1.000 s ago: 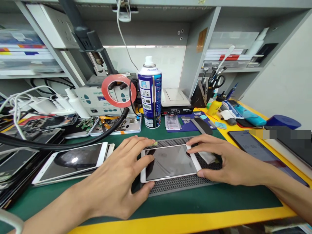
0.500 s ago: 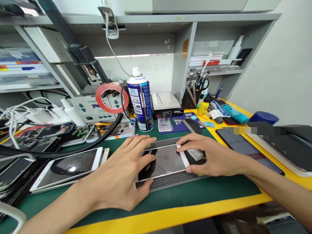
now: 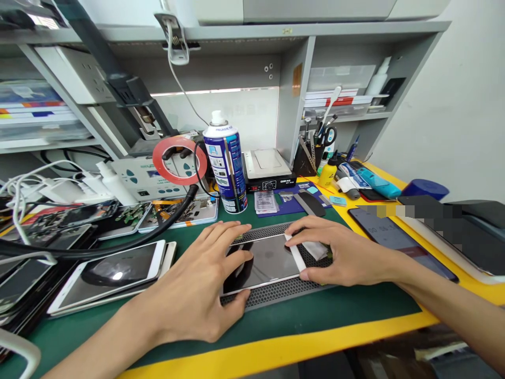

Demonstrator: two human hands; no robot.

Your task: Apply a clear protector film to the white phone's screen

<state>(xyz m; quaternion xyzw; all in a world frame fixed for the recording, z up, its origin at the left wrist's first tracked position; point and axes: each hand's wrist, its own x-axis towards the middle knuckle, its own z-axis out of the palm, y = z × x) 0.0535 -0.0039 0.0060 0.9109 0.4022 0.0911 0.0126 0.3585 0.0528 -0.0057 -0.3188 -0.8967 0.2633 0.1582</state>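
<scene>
A white-framed smartphone with a dark, glossy screen lies on a black perforated mat. My left hand spans its left end, thumb along the near edge, one finger on the glass and the others by the far edge. That end is partly hidden under the palm. At the other end my right hand pinches the white border, thumb at the near corner and fingertips at the far one. A crumpled pale scrap shows on the mat beneath the right palm.
Left stand a stack of phones and a black hose. Behind are a spray can, red tape roll, small hot plate and tool holder. Another phone lies right on the yellow border.
Both hands keep their places on the smartphone, with barely any finger movement. The view has shifted slightly, and the digits on the phone at right differ.
</scene>
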